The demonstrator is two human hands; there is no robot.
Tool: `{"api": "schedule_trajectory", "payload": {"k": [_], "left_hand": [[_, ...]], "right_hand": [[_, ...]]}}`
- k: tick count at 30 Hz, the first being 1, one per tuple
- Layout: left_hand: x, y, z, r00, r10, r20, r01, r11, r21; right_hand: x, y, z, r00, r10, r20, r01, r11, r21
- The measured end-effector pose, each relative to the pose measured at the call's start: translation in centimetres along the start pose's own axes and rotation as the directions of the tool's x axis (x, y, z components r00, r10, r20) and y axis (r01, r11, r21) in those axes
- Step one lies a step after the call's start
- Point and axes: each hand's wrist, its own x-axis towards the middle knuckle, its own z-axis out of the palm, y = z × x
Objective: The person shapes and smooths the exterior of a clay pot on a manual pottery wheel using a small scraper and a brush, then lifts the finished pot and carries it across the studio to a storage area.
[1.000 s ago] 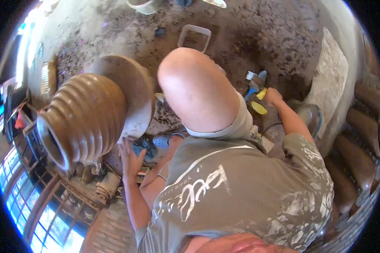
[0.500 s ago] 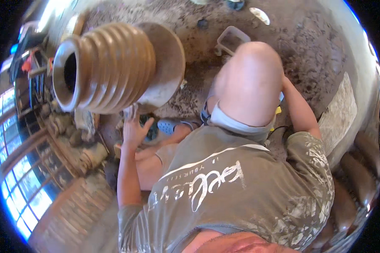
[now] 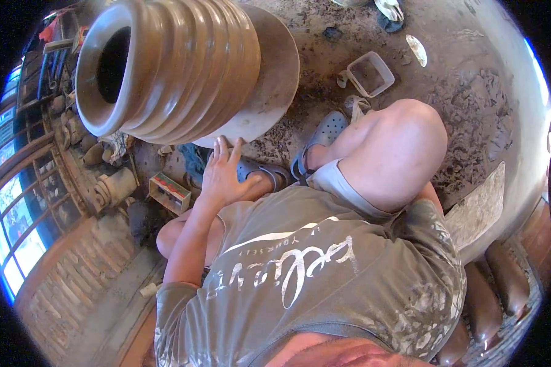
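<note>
A large ribbed clay pot point(image 3: 196, 67), wet and brown with a wide dark mouth, stands on a round potter's wheel head point(image 3: 275, 79) at the upper left. My left hand point(image 3: 222, 174) reaches to the near edge of the wheel head. Its fingers are stretched out and the thumb is apart, with the fingertips at the rim and nothing held. My right arm runs down behind my raised right knee point(image 3: 404, 147), which hides the right hand.
A clear plastic tub point(image 3: 371, 74) stands on the clay-smeared floor beyond my feet. A small box point(image 3: 169, 193) lies left of my left forearm. Rounded brown clay forms point(image 3: 508, 275) line the lower right. A pale flat board point(image 3: 476, 205) leans near the right wall.
The pot and wheel appear larger, and my view has shifted. My left hand remains at the wheel's edge, its fingers seen more plainly. More of my right arm is hidden behind the leg.
</note>
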Motion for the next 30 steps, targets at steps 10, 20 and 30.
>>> {"api": "schedule_trajectory", "payload": {"k": [10,20,30], "left_hand": [[3.7,4.4,-2.5,0.990,0.136,-0.045,-0.143,0.932,-0.332],[7.2,14.1,-5.7,0.950,0.297,0.099,0.255,-0.553,-0.793],[3.2,9.8,-3.9,0.961,-0.065,-0.268,-0.235,-0.705,-0.670]], "right_hand": [[-3.5,-4.4,-21.7,0.805,-0.277,-0.525,0.531,0.731,0.428],[-18.4,-25.4,-24.4,0.266,-0.731,-0.628,0.707,0.591,-0.388],[-18.9,-31.5,-16.0,0.228,-0.886,-0.403,0.879,0.366,-0.307]]}}
